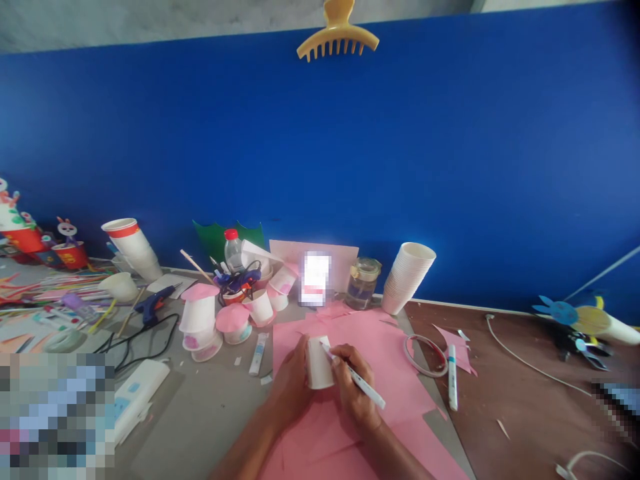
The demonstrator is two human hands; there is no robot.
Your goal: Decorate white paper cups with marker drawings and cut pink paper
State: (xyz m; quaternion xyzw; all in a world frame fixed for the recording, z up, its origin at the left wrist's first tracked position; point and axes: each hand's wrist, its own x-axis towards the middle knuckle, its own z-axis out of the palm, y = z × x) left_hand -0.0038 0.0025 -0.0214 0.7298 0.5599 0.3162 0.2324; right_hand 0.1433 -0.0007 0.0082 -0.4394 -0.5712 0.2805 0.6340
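White paper cup (319, 369) is held over the pink paper (395, 360) on the table (200, 420), wide rim towards the wearer, narrow end away. Whether it is stood on its rim or slightly tilted cannot be told from this angle.

Left hand (290, 370): wrapped on the cup's left side, cup gripped and steadied. Right hand (356, 383): closed round a white marker (369, 390) in a writing grip, tip aimed at the upper part of the cup, back end pointed down and right. Tip contact is too small to confirm; no clear mark is seen on the cup wall.

Step in hand, as judged: marking of the cup surface, apparently at an early stage. Two pink-topped cup pieces, a taller one (199, 313) and a shorter one (234, 325), are stood to the left, apart from the hands. A second marker (453, 377) is laid to the right, past the pink sheet.

Next move, as judged: light tip pressure is called for, with the cup kept from rolling by the left hand. The thin wall could be dented if squeezed hard; the line could be skewed if the cup is turned mid-stroke.
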